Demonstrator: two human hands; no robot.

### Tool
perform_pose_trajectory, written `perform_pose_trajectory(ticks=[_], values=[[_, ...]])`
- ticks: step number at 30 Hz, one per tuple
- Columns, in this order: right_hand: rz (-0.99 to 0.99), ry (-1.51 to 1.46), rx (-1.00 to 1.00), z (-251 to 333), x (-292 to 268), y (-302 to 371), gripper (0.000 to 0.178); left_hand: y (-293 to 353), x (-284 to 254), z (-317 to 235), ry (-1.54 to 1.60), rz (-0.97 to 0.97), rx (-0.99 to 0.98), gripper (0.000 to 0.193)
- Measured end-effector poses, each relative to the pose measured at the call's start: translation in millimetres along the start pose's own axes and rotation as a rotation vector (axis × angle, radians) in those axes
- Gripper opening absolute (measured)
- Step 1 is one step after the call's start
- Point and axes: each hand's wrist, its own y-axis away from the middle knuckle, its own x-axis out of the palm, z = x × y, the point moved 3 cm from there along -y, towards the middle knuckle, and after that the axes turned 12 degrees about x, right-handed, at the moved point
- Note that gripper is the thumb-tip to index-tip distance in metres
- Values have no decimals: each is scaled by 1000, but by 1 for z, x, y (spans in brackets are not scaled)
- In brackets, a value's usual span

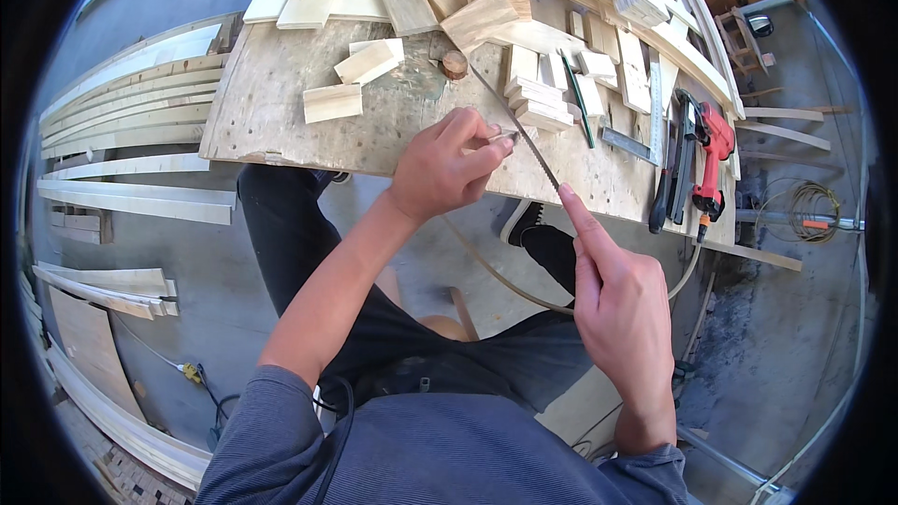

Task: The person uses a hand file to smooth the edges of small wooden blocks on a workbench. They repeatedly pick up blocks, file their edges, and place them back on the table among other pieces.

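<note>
My right hand (pixel 622 304) is closed around the near end of a long, narrow metal saw blade (pixel 514 117), its index finger stretched along it. Fine teeth seem to run along one edge. The blade slants up and left over the workbench, its far end close to a small round piece of wood (pixel 455 64). Just left of the blade, my left hand (pixel 444 164) is closed in a pinch over the bench's front edge. A small, thin piece with a dark tip (pixel 512 137) pokes from its fingers by the blade; its kind is unclear.
Loose wood blocks (pixel 482 19) and short offcuts (pixel 541 103) lie on the plywood bench (pixel 271 93). To the right are a green pencil (pixel 576 98), a metal square (pixel 627 143) and a red nail gun (pixel 716 145) with an air hose (pixel 690 271). Boards (pixel 140 192) lie at left.
</note>
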Motion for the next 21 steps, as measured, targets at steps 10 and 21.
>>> perform_pose_trajectory(ticks=[10,21], values=[[-13,-151,18,-10,4,9,55,1,-5,-2,37,17,57,20],[-175,-346,-79,-17,66,-29,61,1,0,0,28,-75,33,24]])
